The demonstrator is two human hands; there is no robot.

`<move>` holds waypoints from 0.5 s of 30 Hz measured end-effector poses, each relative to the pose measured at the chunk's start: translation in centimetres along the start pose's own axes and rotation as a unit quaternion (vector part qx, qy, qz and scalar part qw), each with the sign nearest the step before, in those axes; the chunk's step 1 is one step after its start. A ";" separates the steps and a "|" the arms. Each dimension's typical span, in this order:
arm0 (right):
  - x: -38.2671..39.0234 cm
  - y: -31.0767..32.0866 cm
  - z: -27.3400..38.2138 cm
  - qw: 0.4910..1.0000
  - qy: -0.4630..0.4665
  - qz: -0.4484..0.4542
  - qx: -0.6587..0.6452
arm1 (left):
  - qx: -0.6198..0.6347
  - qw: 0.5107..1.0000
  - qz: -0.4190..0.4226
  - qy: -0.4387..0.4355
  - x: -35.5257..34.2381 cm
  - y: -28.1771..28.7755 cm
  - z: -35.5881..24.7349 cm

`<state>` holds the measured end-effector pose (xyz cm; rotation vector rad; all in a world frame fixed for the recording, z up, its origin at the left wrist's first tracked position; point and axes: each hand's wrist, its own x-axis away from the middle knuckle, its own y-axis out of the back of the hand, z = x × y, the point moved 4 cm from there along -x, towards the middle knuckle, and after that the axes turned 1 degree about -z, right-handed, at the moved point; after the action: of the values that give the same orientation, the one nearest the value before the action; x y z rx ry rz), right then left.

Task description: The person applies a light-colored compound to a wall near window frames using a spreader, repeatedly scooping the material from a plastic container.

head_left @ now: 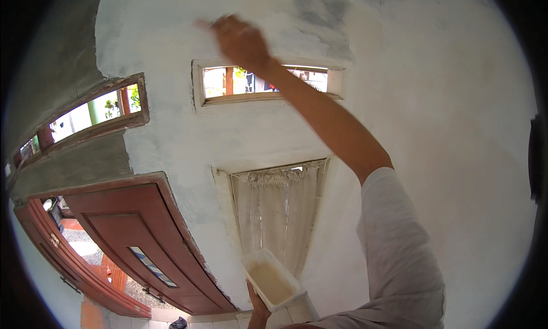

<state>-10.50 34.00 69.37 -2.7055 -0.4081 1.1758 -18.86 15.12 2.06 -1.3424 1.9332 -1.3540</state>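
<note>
My left hand (258, 303) holds a white rectangular plastic tub (249, 264) from below and beside it, low in front of me. Inside lies a pale beige, smooth-looking liquid or paste (273, 283). High up, my right hand (241, 42) reaches toward the wall (165, 38) above a narrow window opening (271, 98). Its fingers look curled closed but are blurred by motion. Whatever they hold, if anything, cannot be made out. Around the hand the wall has an uneven whitish coat with darker grey patches (322, 15).
A reddish-brown door (123, 226) stands at the lower left within its frame. Above it is a second narrow window (94, 112), set in bare grey wall (57, 61). A pale curtain (277, 209) hangs in a window behind the tub. Some dark thing (178, 323) lies on the tiled floor.
</note>
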 end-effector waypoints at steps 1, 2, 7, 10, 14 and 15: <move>-0.7 0.2 -3.8 0.996 -0.034 0.021 0.079 | -0.003 1.000 0.009 -0.004 0.3 -0.4 -0.3; -0.4 -0.3 -9.1 0.987 -0.104 0.008 0.119 | -0.009 1.000 0.018 -0.007 0.2 -0.8 -0.3; -0.2 -2.8 -18.6 0.935 -0.270 0.024 0.227 | 0.005 1.000 0.017 -0.024 0.2 1.7 -1.5; -0.8 -7.2 -12.7 0.939 -0.133 0.003 0.316 | -0.004 0.999 0.000 -0.041 0.0 1.4 -2.0; -0.8 -7.8 3.1 0.972 0.024 0.058 0.226 | -0.011 0.998 0.018 -0.055 -0.2 2.0 -2.3; 0.2 -6.6 5.3 0.973 0.053 0.107 0.195 | -0.008 0.999 0.007 -0.043 -0.6 1.8 -2.2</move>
<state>-15.47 40.52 67.35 -2.4904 0.1242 1.0226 -21.10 16.83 1.33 -1.3689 1.8984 -1.2559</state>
